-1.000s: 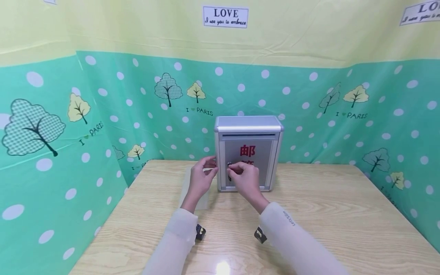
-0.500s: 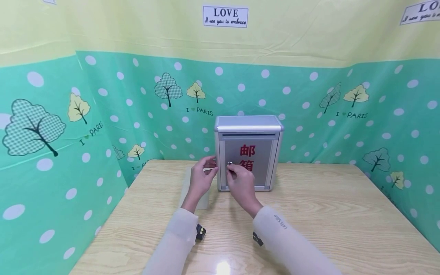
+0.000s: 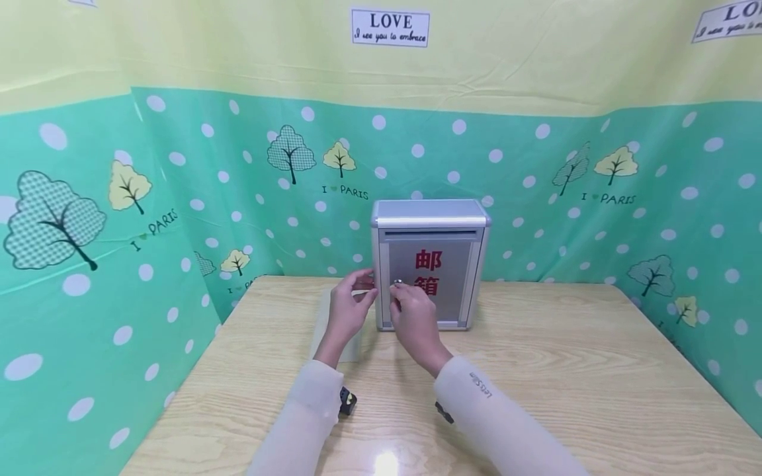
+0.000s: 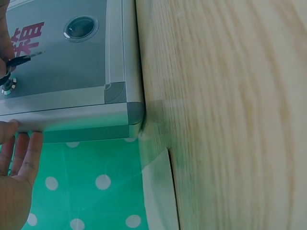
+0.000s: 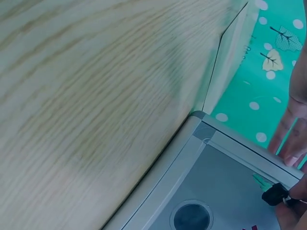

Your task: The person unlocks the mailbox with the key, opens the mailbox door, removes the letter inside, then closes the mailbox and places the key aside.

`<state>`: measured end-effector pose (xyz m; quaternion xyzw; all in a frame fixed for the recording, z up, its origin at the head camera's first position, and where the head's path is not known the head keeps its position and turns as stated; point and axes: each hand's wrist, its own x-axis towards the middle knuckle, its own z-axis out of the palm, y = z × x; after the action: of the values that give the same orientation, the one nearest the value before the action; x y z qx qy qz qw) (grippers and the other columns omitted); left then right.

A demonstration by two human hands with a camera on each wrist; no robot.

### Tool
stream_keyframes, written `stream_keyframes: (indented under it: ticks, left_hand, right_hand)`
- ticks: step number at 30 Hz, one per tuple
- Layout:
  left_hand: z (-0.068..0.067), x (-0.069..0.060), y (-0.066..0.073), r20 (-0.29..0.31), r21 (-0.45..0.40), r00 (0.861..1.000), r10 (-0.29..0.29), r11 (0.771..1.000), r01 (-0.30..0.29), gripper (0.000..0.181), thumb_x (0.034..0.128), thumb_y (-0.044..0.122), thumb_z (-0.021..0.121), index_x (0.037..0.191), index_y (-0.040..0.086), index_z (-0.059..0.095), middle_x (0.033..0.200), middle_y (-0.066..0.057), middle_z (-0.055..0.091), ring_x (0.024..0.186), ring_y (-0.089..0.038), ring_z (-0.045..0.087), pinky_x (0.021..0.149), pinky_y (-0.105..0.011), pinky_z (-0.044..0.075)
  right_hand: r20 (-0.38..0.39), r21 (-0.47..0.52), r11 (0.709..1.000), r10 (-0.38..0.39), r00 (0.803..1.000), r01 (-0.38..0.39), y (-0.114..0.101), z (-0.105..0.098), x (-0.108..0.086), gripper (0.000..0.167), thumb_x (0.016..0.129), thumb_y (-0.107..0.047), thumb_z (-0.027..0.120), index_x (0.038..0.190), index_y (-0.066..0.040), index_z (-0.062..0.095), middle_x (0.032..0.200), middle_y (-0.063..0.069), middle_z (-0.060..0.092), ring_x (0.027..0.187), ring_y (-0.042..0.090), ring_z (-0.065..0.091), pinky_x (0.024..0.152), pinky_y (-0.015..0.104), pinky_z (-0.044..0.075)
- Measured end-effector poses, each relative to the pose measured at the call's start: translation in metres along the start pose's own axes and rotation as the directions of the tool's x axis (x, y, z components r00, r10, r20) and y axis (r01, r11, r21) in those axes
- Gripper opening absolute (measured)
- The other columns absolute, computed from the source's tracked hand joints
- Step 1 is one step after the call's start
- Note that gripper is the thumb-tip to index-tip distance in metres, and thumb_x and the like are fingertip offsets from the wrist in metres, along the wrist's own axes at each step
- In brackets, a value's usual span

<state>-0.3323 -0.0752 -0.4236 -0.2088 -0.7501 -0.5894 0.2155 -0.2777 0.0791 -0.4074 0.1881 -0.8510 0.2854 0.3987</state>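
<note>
A silver-grey metal mailbox [image 3: 458, 277] with red characters stands upright on the table. My right hand [image 3: 415, 322] is at its front left, pinching a key at the lock [image 4: 8, 86]; fingers hide the pinched part. A black-headed key [image 5: 275, 194] shows beside those fingertips, its blade sticking out over the door. How deep the pinched key sits in the lock is hidden. My left hand [image 3: 347, 311] touches the mailbox's left side, its fingers extended against the side wall and the thumb near the front edge in the left wrist view.
A flat pale sheet or envelope [image 3: 321, 330] lies on the wooden table [image 3: 565, 370], left of the mailbox and partly under my left arm. Behind the table hangs a green and yellow printed curtain [image 3: 536, 172]. A round window [image 5: 192, 217] is set low in the mailbox door.
My right hand has turned and shifted slightly down and left at the lock, uncovering more of the second red character. The left hand and the mailbox have stayed in place.
</note>
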Motion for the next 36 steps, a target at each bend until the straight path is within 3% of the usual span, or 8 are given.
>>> stream_keyframes:
  ticks: [7, 17, 27, 36]
  left_hand:
    - [-0.0004, 0.0007, -0.0002, 0.001, -0.018, 1.0, 0.0, 1.0, 0.0, 0.038, 0.0922, -0.005, 0.072, 0.129, 0.002, 0.064, 0.111, -0.016, 0.069, 0.103, -0.031, 0.071, 0.086, -0.028, 0.062]
    - [0.0008, -0.0005, 0.0043, -0.003, -0.026, 1.0, -0.009, 1.0, 0.009, 0.039, 0.0918, -0.008, 0.071, 0.13, -0.004, 0.062, 0.114, -0.025, 0.067, 0.105, -0.04, 0.069, 0.089, -0.045, 0.062]
    - [-0.0007, 0.0003, -0.0003, 0.005, -0.012, 1.0, -0.012, 1.0, 0.012, 0.039, 0.0921, -0.004, 0.072, 0.129, 0.002, 0.064, 0.111, -0.016, 0.069, 0.103, -0.031, 0.071, 0.086, -0.03, 0.062]
    - [-0.001, -0.0002, 0.0012, -0.001, -0.004, 1.0, 0.009, 1.0, -0.009, 0.038, 0.092, -0.005, 0.072, 0.129, 0.001, 0.063, 0.11, -0.015, 0.069, 0.102, -0.03, 0.071, 0.085, -0.028, 0.062]
  right_hand:
    - [0.012, -0.042, 0.998, -0.038, 0.999, 0.039, -0.0014, -0.0015, 0.002, 0.024, 0.081, 0.005, 0.081, 0.105, 0.003, 0.076, 0.11, 0.017, 0.075, 0.104, 0.031, 0.07, 0.092, 0.039, 0.061]
    - [0.013, -0.089, 0.993, -0.081, 0.997, 0.082, 0.0021, 0.0046, 0.0015, 0.019, 0.081, 0.007, 0.08, 0.099, 0.002, 0.078, 0.108, 0.016, 0.076, 0.105, 0.031, 0.069, 0.094, 0.038, 0.06]
    - [0.0, -0.096, 0.99, -0.104, 0.995, 0.104, 0.0019, 0.0045, -0.0017, 0.021, 0.081, 0.006, 0.081, 0.101, 0.002, 0.077, 0.11, 0.017, 0.075, 0.106, 0.032, 0.069, 0.095, 0.038, 0.06]
    - [-0.017, -0.095, 0.992, -0.09, 0.996, 0.088, 0.0005, 0.0059, -0.0034, 0.02, 0.082, 0.006, 0.08, 0.101, 0.002, 0.077, 0.11, 0.017, 0.075, 0.106, 0.032, 0.068, 0.094, 0.037, 0.06]
